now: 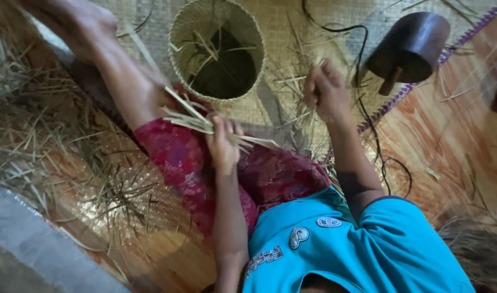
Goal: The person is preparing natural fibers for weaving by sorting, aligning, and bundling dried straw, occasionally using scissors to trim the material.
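Note:
My left hand [224, 144] is closed around a bundle of pale flat straw strips [197, 116] that fans out to both sides above my lap. My right hand [324, 89] is raised further out to the right, its fingers pinched on a thin straw strand [300, 78]. A round woven basket [216, 49] with loose strips inside stands just beyond both hands. My leg, in red patterned cloth [175, 154], stretches toward the upper left, and the bare shin [123, 81] passes beside the basket.
A dark wooden bell-shaped object [408, 49] lies at the upper right on the woven mat [292, 21]. A black cable [367, 114] runs from the top down past my right arm. Loose straw [37, 125] is heaped at the left. A grey slab [26, 249] fills the lower left corner.

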